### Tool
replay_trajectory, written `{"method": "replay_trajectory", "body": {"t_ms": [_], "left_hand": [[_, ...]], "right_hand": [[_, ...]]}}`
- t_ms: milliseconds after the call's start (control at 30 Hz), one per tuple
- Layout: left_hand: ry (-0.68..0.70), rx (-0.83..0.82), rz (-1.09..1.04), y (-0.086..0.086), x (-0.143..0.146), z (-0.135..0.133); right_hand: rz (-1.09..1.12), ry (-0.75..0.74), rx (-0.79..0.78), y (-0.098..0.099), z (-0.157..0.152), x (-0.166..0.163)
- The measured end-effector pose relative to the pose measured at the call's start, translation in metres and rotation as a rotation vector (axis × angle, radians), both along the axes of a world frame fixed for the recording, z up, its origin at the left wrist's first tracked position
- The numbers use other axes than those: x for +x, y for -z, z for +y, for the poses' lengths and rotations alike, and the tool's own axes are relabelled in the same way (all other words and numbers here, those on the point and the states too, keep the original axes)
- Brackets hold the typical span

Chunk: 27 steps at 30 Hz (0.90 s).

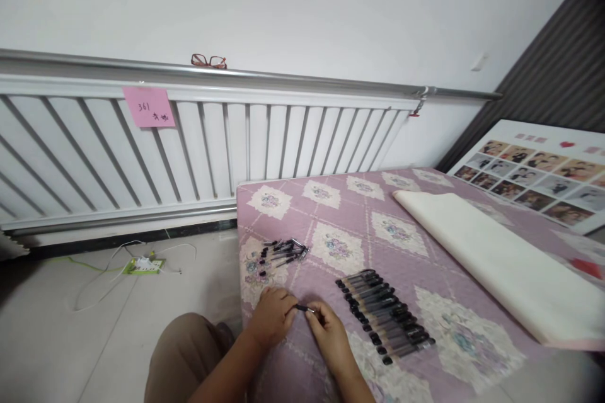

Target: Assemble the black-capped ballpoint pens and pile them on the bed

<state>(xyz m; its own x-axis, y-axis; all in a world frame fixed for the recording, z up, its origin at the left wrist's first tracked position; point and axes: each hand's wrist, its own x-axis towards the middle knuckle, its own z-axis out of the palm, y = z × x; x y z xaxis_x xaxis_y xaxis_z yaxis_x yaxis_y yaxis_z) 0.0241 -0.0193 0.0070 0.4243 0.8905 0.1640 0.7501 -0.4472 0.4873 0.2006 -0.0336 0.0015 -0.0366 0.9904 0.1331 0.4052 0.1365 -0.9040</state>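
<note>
My left hand [273, 315] is closed on one end of a short black pen part [301, 307]. At its silver end, the thumb and finger of my right hand [327, 330] pinch it. Beyond my left hand, a loose pile of small black pen parts [283, 253] with silvery tips lies on the purple flowered bed cover [293, 217]. To the right of my right hand, a row of pens [382, 312] with see-through greyish barrels and black ends lies side by side. What my fingertips cover is hidden.
A folded cream sheet [486, 258] and a photo board [524, 179] are on the right of the bed. Behind stands a white radiator [274, 141] with a pink note [149, 107]; glasses [208, 62] rest on its pipe. A power strip [144, 266] with cables lies on the floor.
</note>
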Motion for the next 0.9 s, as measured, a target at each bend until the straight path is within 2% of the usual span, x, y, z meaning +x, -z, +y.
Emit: {"method": "replay_trajectory", "body": {"t_ms": [167,333,500,667,900], "left_hand": [[0.002,0.004,0.003,0.0025,-0.0001,0.0006],[-0.005,-0.001,0.032,0.0017,0.0002,0.0004],[-0.008,0.005,0.036,0.0011,0.0003,0.0003],[-0.01,0.013,0.018,0.0006,0.0001,0.0],[-0.005,0.007,0.009,-0.0007,0.0001,-0.0002]], "right_hand": [[-0.045,0.011,0.02,-0.0024,-0.0001,-0.0009],[0.029,0.068,-0.025,0.0017,0.0003,-0.0013],[-0.003,0.004,-0.016,-0.0024,-0.0007,-0.0016],[0.009,0.055,-0.018,-0.0011,-0.0008,-0.0013],[0.027,0.025,-0.006,-0.0024,-0.0005,-0.0016]]}}
